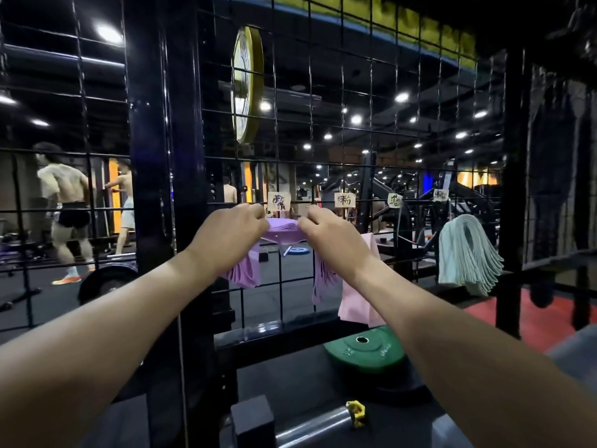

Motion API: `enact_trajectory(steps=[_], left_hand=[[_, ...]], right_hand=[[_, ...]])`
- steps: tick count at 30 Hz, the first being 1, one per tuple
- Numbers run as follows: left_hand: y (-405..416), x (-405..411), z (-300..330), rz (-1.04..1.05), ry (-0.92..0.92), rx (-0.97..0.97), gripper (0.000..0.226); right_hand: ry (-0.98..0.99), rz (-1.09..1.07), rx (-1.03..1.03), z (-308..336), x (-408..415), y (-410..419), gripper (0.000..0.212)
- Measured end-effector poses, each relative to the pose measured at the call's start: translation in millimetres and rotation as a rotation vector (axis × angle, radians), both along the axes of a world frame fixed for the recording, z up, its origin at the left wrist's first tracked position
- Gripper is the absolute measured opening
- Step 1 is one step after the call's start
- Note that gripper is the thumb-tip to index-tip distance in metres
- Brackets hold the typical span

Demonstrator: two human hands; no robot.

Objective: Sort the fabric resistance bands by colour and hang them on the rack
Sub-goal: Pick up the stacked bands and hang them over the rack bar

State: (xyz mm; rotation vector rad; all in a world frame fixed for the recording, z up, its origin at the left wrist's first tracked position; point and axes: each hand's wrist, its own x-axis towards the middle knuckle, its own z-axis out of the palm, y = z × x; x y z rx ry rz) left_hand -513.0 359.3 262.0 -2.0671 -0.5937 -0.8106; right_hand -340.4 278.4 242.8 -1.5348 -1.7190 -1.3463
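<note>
Purple bands [280, 228] drape over a hook on the wire rack [323, 150], pinched by the left hand [232, 231] and right hand [329, 232]. Pink bands [355, 305] and mint bands [468, 253] hang rightward; a green plate [365, 349] lies below.

A thick bunch of purple bands [281, 230] drapes over a hook on the black wire-grid rack [326, 130], its loose ends hanging down on both sides (fanned into thin layers), with pink bands [355, 305] hanging just beside it and mint-green bands [468, 253] well apart, further along the rack.
</note>
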Motion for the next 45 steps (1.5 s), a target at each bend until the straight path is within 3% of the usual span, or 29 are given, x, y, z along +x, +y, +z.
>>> enact_trajectory(steps=[8,16,19,22,24,27,30,33,41,45], left_hand=[[3.0,-1.4,-8.9,0.021,0.096,0.078,0.017],[-9.3,-2.9,-17.7,-0.036,-0.033,-0.047,0.010],[-18.3,0.7,-24.6,-0.089,-0.155,-0.163,0.004],[-26.8,7.8,-32.0,-0.115,-0.278,-0.350,0.010],[-32.1,14.2,-37.5,-0.166,-0.393,-0.513,0.007],[-34.3,26.5,-48.4,-0.285,-0.591,-0.780,0.003],[-30.5,34.6,-59.9,-0.384,-0.656,-0.918,0.009],[-25.1,35.3,-67.7,-0.415,-0.686,-0.943,0.012],[-19.5,36.7,-79.3,-0.536,-0.755,-1.059,0.019],[-24.3,39.2,-80.8,-0.476,-0.757,-0.937,0.018]], right_hand=[[-0.031,0.058,-0.077,-12.6,1.4,-1.1,0.034],[-0.053,-0.008,-0.024,-22.6,6.2,-5.9,0.030],[-0.016,-0.014,-0.020,-24.2,5.5,-10.5,0.025],[0.047,-0.020,-0.087,-21.2,1.8,-23.1,0.008],[0.059,-0.030,-0.149,-21.1,0.6,-30.6,0.019],[0.229,0.009,-0.159,-27.0,-1.9,-31.0,0.016],[0.486,0.086,-0.167,-33.8,-2.5,-19.7,0.012],[0.665,0.169,-0.154,-38.2,-4.6,-13.8,0.011],[0.752,0.131,-0.227,-46.2,-8.5,-15.5,0.016],[0.806,0.195,-0.196,-39.8,-5.6,-25.7,0.014]])
